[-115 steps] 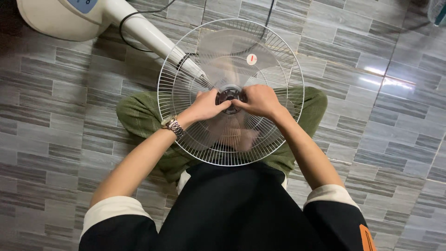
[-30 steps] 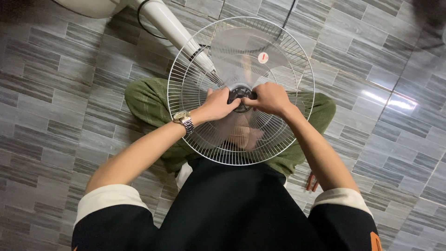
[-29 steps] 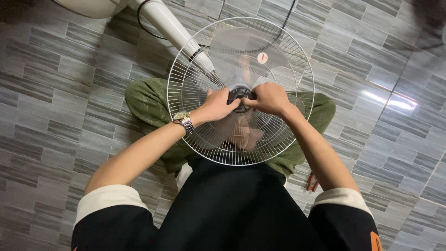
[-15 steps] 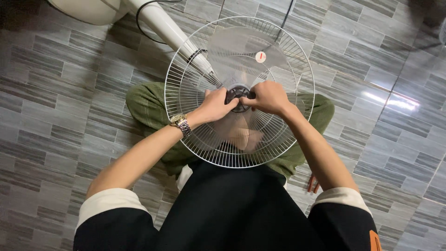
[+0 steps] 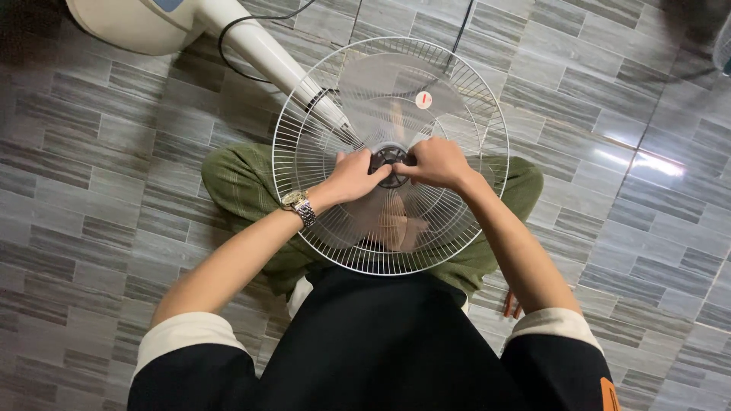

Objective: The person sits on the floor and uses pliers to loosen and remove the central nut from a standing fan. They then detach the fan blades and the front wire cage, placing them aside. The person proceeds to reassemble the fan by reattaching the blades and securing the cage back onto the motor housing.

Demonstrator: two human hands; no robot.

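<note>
Both hands closed on black hub (image 5: 390, 158) at centre of white fan guard (image 5: 304, 129): left hand (image 5: 354, 175), right hand (image 5: 435, 161). Fan lies on tiled floor (image 5: 91, 190), across lap.

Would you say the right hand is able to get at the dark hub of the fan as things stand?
Probably yes. The right hand already rests against the dark hub at the middle of the wire guard, opposite the left hand, and nothing lies between them.
</note>
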